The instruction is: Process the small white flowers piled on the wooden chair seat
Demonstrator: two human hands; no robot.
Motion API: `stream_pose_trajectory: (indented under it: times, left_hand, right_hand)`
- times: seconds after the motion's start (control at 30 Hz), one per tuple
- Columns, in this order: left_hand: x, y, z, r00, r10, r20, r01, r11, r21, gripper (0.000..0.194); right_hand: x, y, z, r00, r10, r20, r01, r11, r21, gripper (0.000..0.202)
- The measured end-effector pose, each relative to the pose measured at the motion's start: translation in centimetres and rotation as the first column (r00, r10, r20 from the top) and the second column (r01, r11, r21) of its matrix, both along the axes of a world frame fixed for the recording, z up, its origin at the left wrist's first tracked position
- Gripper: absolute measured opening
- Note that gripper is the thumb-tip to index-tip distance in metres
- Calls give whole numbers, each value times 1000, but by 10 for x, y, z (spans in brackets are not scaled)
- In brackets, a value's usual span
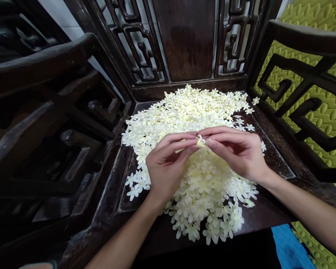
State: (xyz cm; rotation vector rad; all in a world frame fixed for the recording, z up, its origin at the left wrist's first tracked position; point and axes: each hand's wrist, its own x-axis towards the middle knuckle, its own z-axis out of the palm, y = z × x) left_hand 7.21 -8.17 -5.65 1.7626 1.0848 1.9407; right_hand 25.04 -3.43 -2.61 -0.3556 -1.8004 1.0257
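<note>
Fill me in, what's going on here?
A person's left hand and right hand together pinch a small pale piece. They are above a heap of white and pale-yellow flowers spread over a dark wooden seat. A few loose flowers lie at the heap's right edge.

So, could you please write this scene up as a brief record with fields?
Left grip: fingertips pinching a small pale piece
Right grip: fingertips on the same piece
Beneath: heap of white-yellow flowers, some scattered at its edges
Surface: seat of a dark wooden chair
Right side: yellow textured mat, partly behind the chair arm
Lower right: blue item, too cropped to identify
</note>
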Motion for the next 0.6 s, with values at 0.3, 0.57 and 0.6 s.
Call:
stream_pose_trajectory:
  times: [0.3,0.57,0.6]
  left_hand:
    - [-1,0,0,1000,-11,10,10,1000,15,37]
    - [-1,-1,0,1000,11,-5,-11,1000,-15,38]
    - [-1,-1,0,1000,16,-8,-16,1000,-18,38]
  right_hand:
    - [-1,0,0,1000,-19,15,19,1000,-2,19]
    - [1,-2,2,1000,-1,13,1,1000,-19,19]
    - [1,-2,2,1000,1,11,-1,1000,-23,19]
